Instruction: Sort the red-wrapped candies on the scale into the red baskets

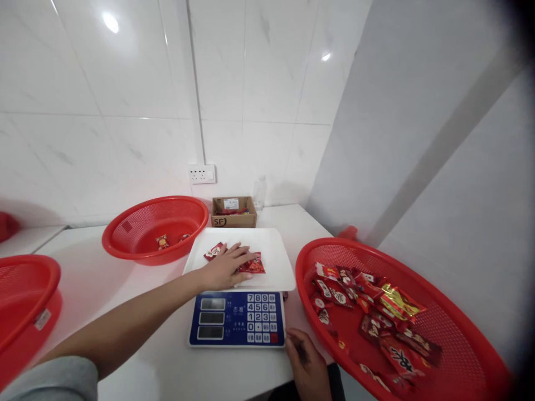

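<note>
My left hand (225, 269) reaches in from the left and lies palm down with fingers spread on the white weighing tray (273, 267). Small red snack packets (256, 263) lie under and around its fingers; the palm hides part of them. Below the tray is the digital scale's blue panel (237, 320), with number keys and three dark displays. My right hand (308, 365) rests beside the panel's lower right corner, its fingers loosely curled and apart from the thumb. Nothing shows in it.
To the right, a big red basket (468, 334) holds many wrapped snacks. Another red basket (125, 223) stands at the back left with a few packets, and a third (29, 289) at the left edge. Behind the tray are a cardboard box (234, 221) and a clear bottle (259, 193).
</note>
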Available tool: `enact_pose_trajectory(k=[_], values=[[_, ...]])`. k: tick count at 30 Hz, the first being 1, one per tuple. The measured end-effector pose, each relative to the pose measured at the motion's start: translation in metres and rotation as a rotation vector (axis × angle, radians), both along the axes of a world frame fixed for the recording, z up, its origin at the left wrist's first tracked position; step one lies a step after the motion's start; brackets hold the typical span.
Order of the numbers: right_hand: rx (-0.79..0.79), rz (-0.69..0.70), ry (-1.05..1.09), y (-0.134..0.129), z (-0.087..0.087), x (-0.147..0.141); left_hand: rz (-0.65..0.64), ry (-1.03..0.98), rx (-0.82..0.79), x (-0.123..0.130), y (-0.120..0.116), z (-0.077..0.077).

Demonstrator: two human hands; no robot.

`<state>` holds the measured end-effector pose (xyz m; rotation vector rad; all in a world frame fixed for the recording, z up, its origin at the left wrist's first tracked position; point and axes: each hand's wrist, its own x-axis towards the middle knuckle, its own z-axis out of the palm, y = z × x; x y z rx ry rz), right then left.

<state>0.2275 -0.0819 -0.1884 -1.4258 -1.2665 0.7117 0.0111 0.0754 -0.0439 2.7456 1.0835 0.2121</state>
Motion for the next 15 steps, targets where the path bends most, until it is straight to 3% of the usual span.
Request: enact_pose_trajectory(k=[3, 7, 10, 15], values=[[0.005, -0.006, 0.0, -0.001, 0.0, 0.0, 0.052, -0.028, 0.043, -0.027, 0.004, 0.006], [0.029, -0.117, 0.045, -0.003, 0.0, -0.005, 0.315, -0.088, 0.143, -0.079, 0.014, 0.013], [0.038, -0.174, 0.073, -0.003, -0.001, -0.009, 0.461, -0.116, 0.062, -0.118, 0.017, 0.016], [0.05, -0.185, 0.075, -0.003, -0.003, -0.01, 0.551, 0.027, -0.019, -0.164, 0.013, 0.017]])
